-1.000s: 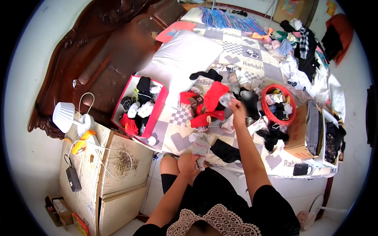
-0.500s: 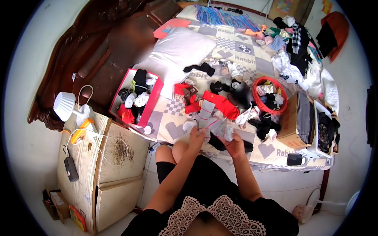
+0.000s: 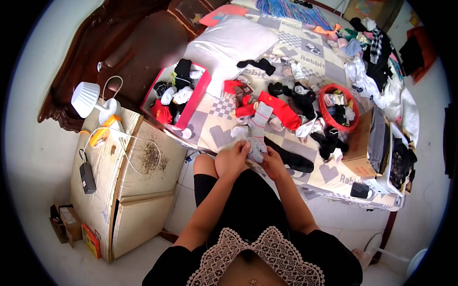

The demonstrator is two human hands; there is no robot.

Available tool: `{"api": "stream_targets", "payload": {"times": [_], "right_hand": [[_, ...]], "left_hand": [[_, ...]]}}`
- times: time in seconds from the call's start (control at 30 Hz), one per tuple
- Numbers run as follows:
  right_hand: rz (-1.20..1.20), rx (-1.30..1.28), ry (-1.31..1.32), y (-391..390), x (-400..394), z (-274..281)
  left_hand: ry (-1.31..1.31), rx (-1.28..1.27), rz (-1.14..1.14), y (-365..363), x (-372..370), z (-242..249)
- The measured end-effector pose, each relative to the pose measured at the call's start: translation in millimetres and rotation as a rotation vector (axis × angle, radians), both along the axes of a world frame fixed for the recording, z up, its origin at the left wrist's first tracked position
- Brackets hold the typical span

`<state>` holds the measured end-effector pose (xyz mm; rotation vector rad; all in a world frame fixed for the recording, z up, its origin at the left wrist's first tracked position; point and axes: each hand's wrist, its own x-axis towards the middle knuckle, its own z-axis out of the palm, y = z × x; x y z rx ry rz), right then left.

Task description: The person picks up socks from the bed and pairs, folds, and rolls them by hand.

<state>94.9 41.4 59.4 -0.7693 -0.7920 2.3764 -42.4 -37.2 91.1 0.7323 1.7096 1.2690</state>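
On patterned bedding [image 3: 329, 177], a pink box [image 3: 196, 103] is placed; right of the box, a gray sock [image 3: 257, 149] is pinched by the left hand [image 3: 235, 160] and right hand [image 3: 275, 164]; farther right, a black sock [image 3: 293, 161] is laid

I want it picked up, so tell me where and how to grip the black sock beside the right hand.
I'd pinch the right end of the black sock from above, coming from the right: it lies flat on the bed and that end looks uncovered, while the left end is close to the right hand on the grey sock.
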Motion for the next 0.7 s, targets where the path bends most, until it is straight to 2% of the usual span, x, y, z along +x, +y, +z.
{"api": "stream_targets", "payload": {"times": [0.03,0.07,0.13,0.17,0.2,0.23,0.27,0.33,0.37,0.43,0.47,0.53,0.67,0.7], "right_hand": [[0.025,0.001,-0.020,-4.9,-0.9,-1.7],[0.051,0.002,-0.039,-9.6,-2.5,-2.6],[0.051,0.021,-0.052,-15.8,-6.9,7.9],[0.092,0.196,-0.139,-15.8,-6.8,14.1],[0.134,0.370,-0.227,-16.4,-7.5,22.1],[0.063,0.404,-0.239,-16.9,-10.7,27.2],[0.063,0.397,-0.244,-12.2,-10.6,23.2],[-0.134,0.762,-0.493,1.7,-6.0,9.0],[-0.131,0.758,-0.497,7.5,-1.8,3.1],[-0.425,0.884,-0.579,19.6,5.5,-0.1],[-0.494,0.743,-0.542,25.1,10.8,2.5],[-0.491,0.560,-0.486,27.4,17.6,7.1],[-0.454,0.655,-0.458,12.6,7.2,18.9],[-0.408,0.623,-0.355,5.5,-1.0,31.0]], "left_hand": [[-0.008,-0.003,-0.004,0.8,-1.9,-20.2],[0.136,-0.040,0.084,4.7,-6.6,-56.2],[0.278,-0.078,0.171,4.2,-11.2,-63.4],[0.162,-0.085,0.231,3.5,-15.2,-67.0],[-0.062,0.030,0.297,5.8,-15.7,-65.6],[-0.285,0.142,0.370,8.2,-15.9,-60.5],[-0.288,0.134,0.369,9.2,-19.4,-55.3],[-0.316,0.147,0.523,5.9,-31.4,-21.7],[-0.318,0.141,0.524,4.4,-36.2,-10.3],[-0.607,0.266,0.761,1.0,-51.9,5.0],[-0.795,0.405,0.778,-3.5,-73.9,-15.2],[-0.860,0.453,0.762,-11.5,-69.3,26.0],[-0.956,0.457,0.679,-9.0,-60.3,6.9],[-1.037,0.447,0.631,-8.6,-52.9,13.7]]}}
